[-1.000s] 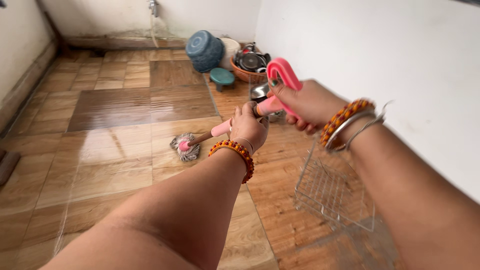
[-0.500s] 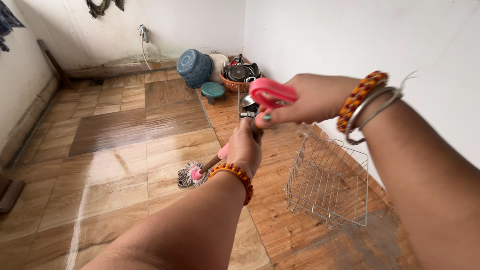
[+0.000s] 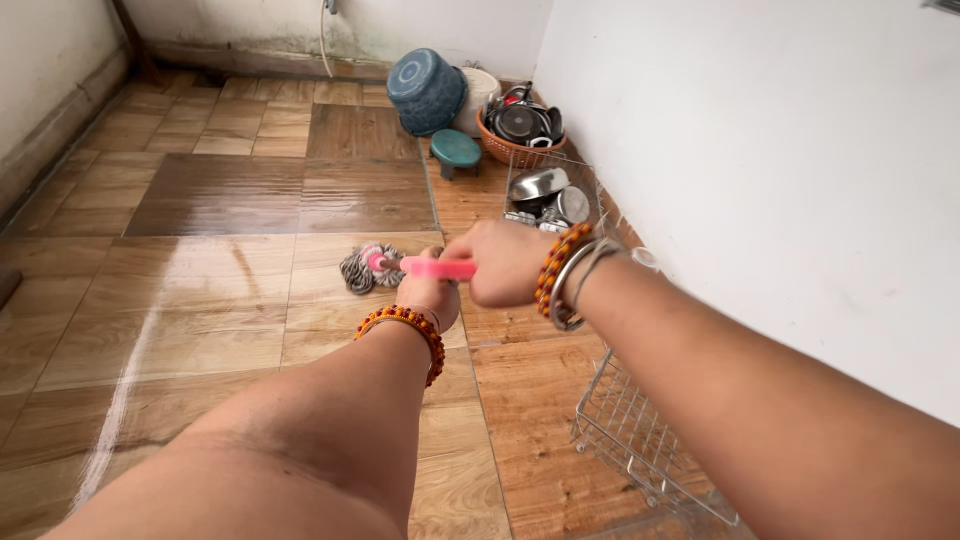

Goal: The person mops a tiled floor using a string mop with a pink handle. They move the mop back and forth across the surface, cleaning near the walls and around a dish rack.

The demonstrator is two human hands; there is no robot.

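Head view, looking down past both forearms at a wet tiled floor [image 3: 230, 290]. Both hands are closed on a pink mop handle [image 3: 437, 267]: the right hand [image 3: 505, 262], wearing beaded and metal bangles, wraps the upper end, while the left hand [image 3: 430, 300], with a beaded bracelet at the wrist, grips just below it, so the two hands lie close together, almost touching. How tightly the fingers curl cannot be told, since only the backs of the hands show. The mop head [image 3: 366, 268], a grey-white bundle of strands, rests on the tiles just beyond the hands, with the handle foreshortened toward the camera. A wire rack [image 3: 640, 440] stands on the floor below the right forearm, beside the white wall [image 3: 760, 150]. Farther off, along the same wall, sit a second wire basket of steel bowls [image 3: 545, 195], an orange basket of pans [image 3: 520, 130], a small teal stool [image 3: 456, 150] and an overturned blue tub [image 3: 427, 90]. For a clean stroke, a judgement only: spread the hands further apart for leverage, keep the strands flat on the tile, and steer the sweep wide of the wire rack.
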